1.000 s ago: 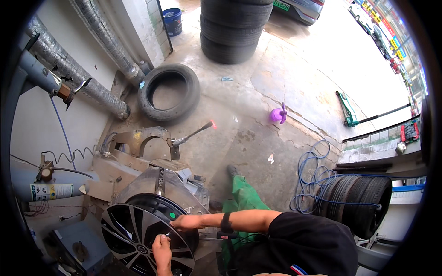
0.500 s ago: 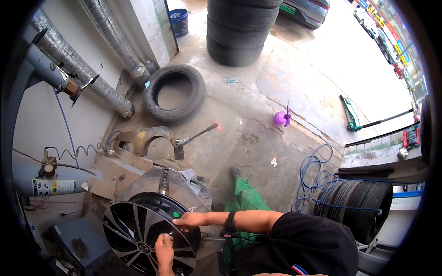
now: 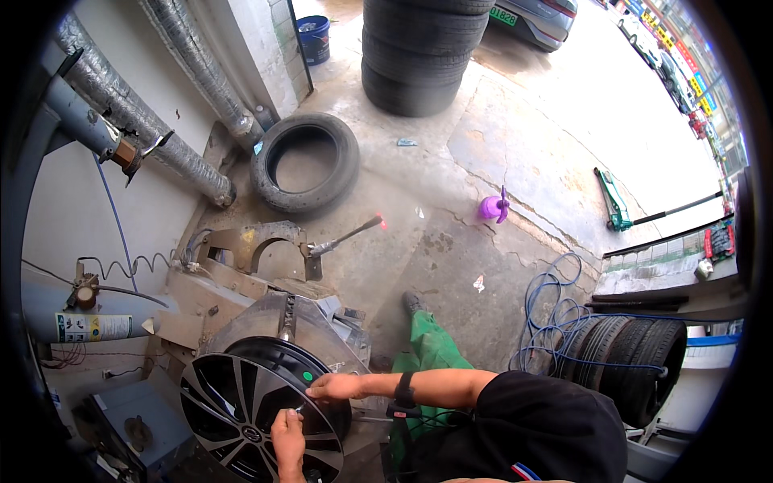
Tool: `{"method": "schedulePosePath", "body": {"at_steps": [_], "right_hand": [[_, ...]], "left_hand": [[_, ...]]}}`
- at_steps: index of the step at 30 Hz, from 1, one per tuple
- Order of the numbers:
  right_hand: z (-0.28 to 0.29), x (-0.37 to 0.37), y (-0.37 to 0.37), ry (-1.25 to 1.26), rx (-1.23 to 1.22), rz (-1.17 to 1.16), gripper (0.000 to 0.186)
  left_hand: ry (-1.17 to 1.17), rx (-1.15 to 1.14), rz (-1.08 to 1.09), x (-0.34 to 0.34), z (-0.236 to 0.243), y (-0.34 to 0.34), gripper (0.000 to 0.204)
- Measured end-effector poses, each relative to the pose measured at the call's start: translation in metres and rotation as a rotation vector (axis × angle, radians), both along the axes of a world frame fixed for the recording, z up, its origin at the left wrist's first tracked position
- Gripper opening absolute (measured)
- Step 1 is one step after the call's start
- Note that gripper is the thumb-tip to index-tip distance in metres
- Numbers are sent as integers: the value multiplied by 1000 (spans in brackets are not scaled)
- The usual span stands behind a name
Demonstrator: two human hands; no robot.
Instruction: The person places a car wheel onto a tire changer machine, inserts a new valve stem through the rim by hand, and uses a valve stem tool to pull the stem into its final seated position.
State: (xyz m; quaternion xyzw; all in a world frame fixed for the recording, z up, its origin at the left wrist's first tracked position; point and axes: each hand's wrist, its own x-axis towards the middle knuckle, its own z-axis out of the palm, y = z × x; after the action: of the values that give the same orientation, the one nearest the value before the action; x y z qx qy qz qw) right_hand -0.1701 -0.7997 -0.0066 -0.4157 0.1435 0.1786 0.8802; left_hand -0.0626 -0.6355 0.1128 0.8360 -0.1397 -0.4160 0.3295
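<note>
A black and silver alloy wheel rim (image 3: 221, 402) without a tyre leans at the bottom left on the tyre machine (image 3: 197, 306), with a green round sticker (image 3: 308, 377) on its barrel. My left hand (image 3: 287, 443) is closed on a small metal piece at the rim's face, too small to name. My right hand (image 3: 334, 386) is at the upper right edge of the rim, just beside the sticker, with its fingers closed on that edge.
A loose tyre (image 3: 330, 177) lies ahead, below a tyre stack (image 3: 412, 60). A purple spray bottle (image 3: 491, 208), green floor jack (image 3: 612, 201), blue hose (image 3: 539, 282) and more tyres (image 3: 612, 362) are at the right. Metal ducts (image 3: 145, 129) and a grey cylinder (image 3: 97, 326) line the left wall.
The whole view has shifted slightly since one second ago. Both hands remain at the same places on the rim, with only very small finger movement.
</note>
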Motion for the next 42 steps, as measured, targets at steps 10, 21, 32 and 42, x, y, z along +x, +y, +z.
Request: {"method": "schedulePosePath", "body": {"at_steps": [10,21,32,42], "right_hand": [[14,1,-4,138,-50,65,45],[14,2,4,171,0,-20,48],[-14,4,9,-188,-419,-12,43],[31,1,-1,97,-202,-42,45]], "left_hand": [[9,18,16,1,0,3,33],[-21,-1,26,0,-6,2,33],[-118,-58,-118,-1,7,-4,29],[-12,0,49,-6,4,8,35]]}}
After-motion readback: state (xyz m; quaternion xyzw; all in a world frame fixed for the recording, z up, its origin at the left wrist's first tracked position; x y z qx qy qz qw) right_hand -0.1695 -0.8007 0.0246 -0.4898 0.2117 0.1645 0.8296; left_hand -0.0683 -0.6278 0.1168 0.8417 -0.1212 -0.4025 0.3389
